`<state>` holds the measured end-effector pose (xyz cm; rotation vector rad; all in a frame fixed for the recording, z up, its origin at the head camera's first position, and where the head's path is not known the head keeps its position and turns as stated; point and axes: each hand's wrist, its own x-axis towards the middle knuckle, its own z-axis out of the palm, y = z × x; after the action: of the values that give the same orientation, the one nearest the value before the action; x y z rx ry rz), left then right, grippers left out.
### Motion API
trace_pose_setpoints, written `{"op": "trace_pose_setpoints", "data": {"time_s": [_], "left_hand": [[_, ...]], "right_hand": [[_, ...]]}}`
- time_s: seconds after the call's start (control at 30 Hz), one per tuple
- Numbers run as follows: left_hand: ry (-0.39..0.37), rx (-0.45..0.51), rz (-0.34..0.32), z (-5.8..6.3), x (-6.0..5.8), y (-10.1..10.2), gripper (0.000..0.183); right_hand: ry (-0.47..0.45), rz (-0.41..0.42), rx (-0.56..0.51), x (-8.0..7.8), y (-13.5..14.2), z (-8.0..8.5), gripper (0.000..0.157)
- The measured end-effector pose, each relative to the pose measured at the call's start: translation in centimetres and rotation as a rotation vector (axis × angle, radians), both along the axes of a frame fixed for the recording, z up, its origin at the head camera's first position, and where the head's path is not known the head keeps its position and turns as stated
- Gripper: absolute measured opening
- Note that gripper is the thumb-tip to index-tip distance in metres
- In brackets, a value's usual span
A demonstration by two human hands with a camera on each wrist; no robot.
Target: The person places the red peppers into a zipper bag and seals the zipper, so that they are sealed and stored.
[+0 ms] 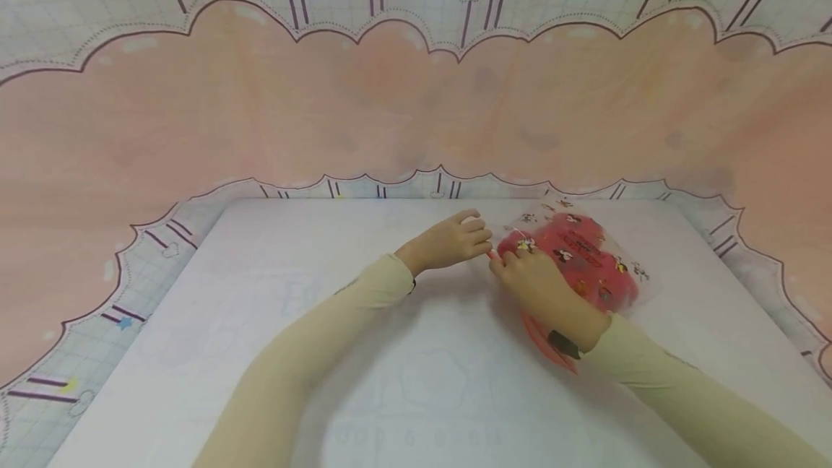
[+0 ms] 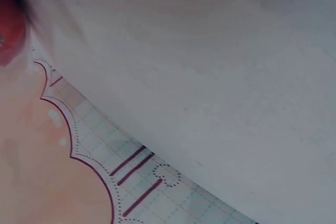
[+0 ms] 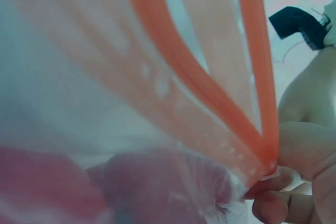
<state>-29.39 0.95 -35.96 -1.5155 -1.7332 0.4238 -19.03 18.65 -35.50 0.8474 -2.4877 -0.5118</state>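
A clear plastic bag (image 1: 594,255) printed with cartoon figures lies at the right of the table, with soft-looking red contents (image 3: 152,187) inside. My right hand (image 1: 542,284) grips its gathered neck together with an orange-red ribbon (image 3: 257,77). Two loops or tails of that ribbon trail below the right wrist. Just left of the neck, my left hand (image 1: 455,240) has curled fingers and pinches a short red end of the ribbon close to the right fingertips. In the left wrist view the left fingers are out of sight; only a red part of the bag (image 2: 10,30) shows.
Under both arms is a white tabletop (image 1: 260,338) with faint printing. A peach and grid-patterned cloth (image 1: 390,107) hangs behind it and runs down both sides. A dark band (image 1: 564,344) sits at the right wrist.
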Motion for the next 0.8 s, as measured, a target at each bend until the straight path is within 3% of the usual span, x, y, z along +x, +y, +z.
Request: {"op": "trace_pose_setpoints", "data": {"time_s": [0.13, 0.3, 0.5, 0.8], "left_hand": [[0.013, 0.005, -0.007, -0.3, -1.0, -0.2, 0.015], [0.033, 0.033, -0.005, -0.7, -2.3, -0.6, 0.014], [-0.030, 0.012, 0.054, -1.1, -3.6, -1.1, 0.016], [-0.079, -0.002, 0.155, -1.2, -4.6, -1.5, 0.019]], "right_hand": [[-0.092, -0.061, 0.030, 0.1, -0.3, 0.2, 0.021], [-0.125, -0.083, 0.033, 0.4, -0.4, 0.2, 0.021], [-0.165, -0.113, 0.066, 0.6, -0.5, 0.2, 0.027], [-0.086, -0.052, -0.018, 0.7, -0.6, -0.6, 0.022]]}}
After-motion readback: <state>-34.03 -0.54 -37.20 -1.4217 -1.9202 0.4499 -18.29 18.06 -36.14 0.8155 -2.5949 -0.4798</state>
